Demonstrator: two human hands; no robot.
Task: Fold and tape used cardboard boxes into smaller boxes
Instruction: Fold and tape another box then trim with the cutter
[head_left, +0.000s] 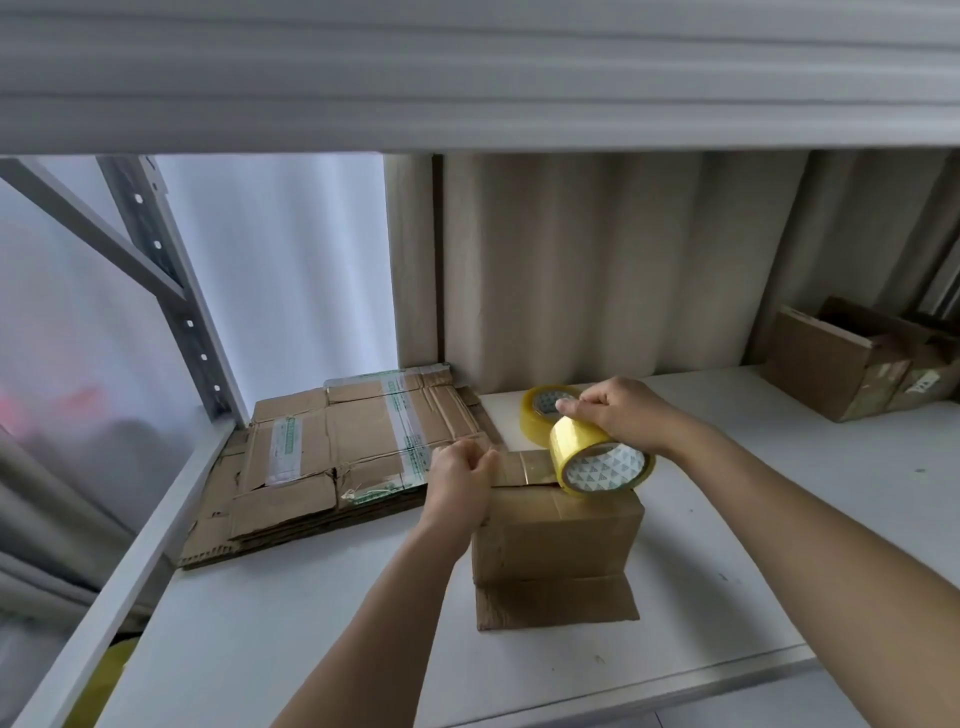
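The right hand is gripping a yellow tape roll, hiding its far rim, while the left hand is pinching the tape end onto the small box beneath both, covering that corner; flattened cardboard is lying leftward on the shelf

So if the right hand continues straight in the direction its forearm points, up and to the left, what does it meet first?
Most likely the second tape roll lying on the shelf just beyond the right hand, which holds the tape roll over the small box. Depth is unclear, so it may pass above.
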